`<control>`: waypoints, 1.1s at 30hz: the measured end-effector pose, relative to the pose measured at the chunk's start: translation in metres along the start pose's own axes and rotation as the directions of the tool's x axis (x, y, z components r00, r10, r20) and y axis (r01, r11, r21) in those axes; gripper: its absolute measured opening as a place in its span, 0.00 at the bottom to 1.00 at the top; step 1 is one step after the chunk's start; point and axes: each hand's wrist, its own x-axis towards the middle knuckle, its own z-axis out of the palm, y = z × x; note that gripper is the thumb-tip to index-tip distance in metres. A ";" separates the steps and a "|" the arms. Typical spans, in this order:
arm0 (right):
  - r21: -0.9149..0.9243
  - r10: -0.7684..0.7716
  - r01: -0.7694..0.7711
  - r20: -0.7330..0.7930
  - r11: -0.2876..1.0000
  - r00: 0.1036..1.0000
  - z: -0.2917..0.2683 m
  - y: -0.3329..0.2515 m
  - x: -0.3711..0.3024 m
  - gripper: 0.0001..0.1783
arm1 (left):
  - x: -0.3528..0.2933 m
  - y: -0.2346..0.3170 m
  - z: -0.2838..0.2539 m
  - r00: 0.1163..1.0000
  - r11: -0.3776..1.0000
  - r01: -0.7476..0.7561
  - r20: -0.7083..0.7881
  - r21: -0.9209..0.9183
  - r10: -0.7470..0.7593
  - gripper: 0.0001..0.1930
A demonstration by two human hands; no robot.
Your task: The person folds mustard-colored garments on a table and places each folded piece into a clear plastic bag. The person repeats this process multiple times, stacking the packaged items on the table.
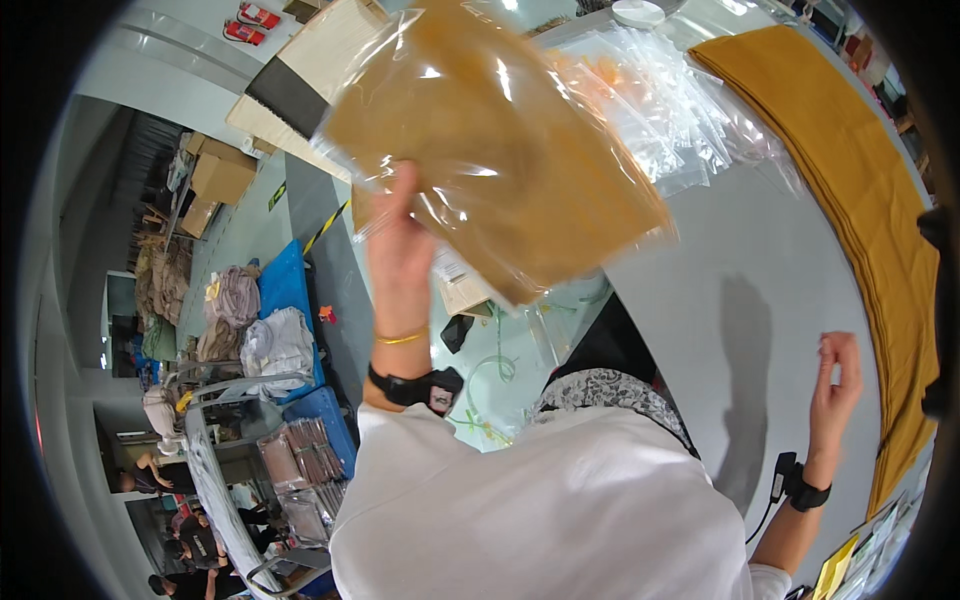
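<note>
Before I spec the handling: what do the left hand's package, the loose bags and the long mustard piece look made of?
Package in the left hand: clear, glossy plastic film, by its sharp highlights; mustard contents probably fabric, but blurred.
Loose bags: likely thin, glossy plastic, see-through and crinkled.
Mustard piece: likely cloth, fairly matte, by its soft folds; fibre unclear.

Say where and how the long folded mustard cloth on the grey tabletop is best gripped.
Probably by its long inner edge, with the right hand coming from the left across the grey tabletop, pinching from above and below. The folded mustard cloth lies flat in a long strip, and that edge faces the hand.
</note>
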 end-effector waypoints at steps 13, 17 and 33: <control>-0.133 0.239 -0.208 0.286 0.969 0.928 0.034 0.011 -0.052 0.06 | 0.149 -0.050 -0.289 0.844 0.971 -0.021 -0.524 -0.238 -0.111 0.15; -0.193 0.252 -0.202 0.286 0.960 0.925 0.025 0.033 -0.073 0.08 | 0.135 -0.032 -0.269 0.915 0.895 0.299 -0.165 -0.331 -0.367 0.43; -0.126 0.556 -0.763 -0.612 0.634 0.563 -0.123 0.320 -0.096 0.11 | 0.058 -0.292 0.260 0.578 0.614 0.070 0.470 0.786 -0.667 0.19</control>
